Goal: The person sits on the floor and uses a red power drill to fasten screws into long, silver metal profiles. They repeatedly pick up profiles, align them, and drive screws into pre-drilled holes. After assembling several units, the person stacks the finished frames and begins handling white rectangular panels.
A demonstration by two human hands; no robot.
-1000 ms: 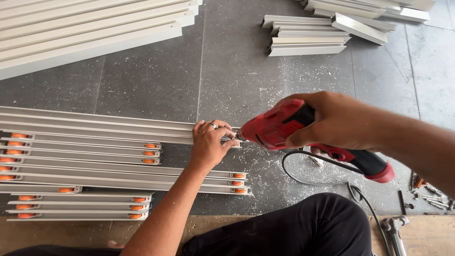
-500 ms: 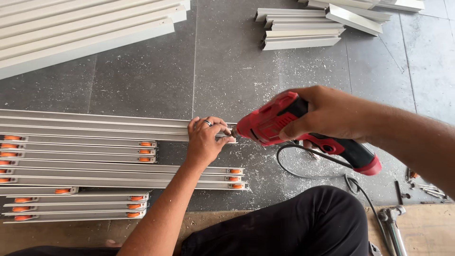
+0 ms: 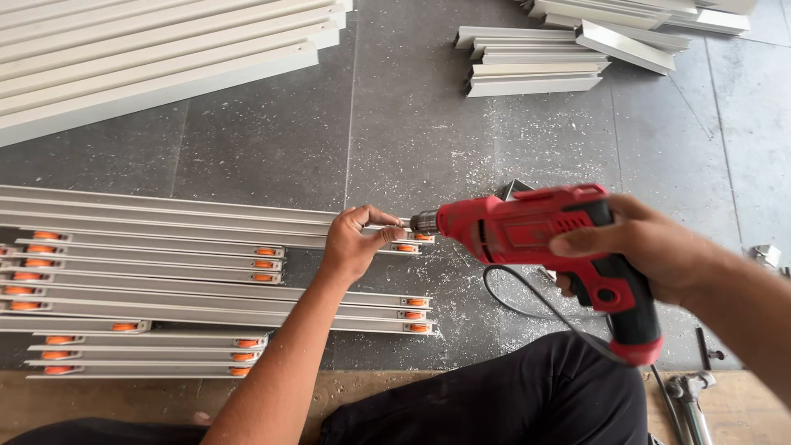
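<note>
Grey aluminium rails (image 3: 165,255) with orange rollers lie flat on the tiled floor (image 3: 272,148), stacked side by side to the left of the red drill (image 3: 544,239). The left hand (image 3: 354,243) is closed around the end of the top rail, fingers curled over its edge, just left of the drill's chuck. The right hand (image 3: 651,247) is wrapped around the drill's handle, holding the tool level, its tip at the rail end. White bars (image 3: 535,70) lie beyond the drill.
</note>
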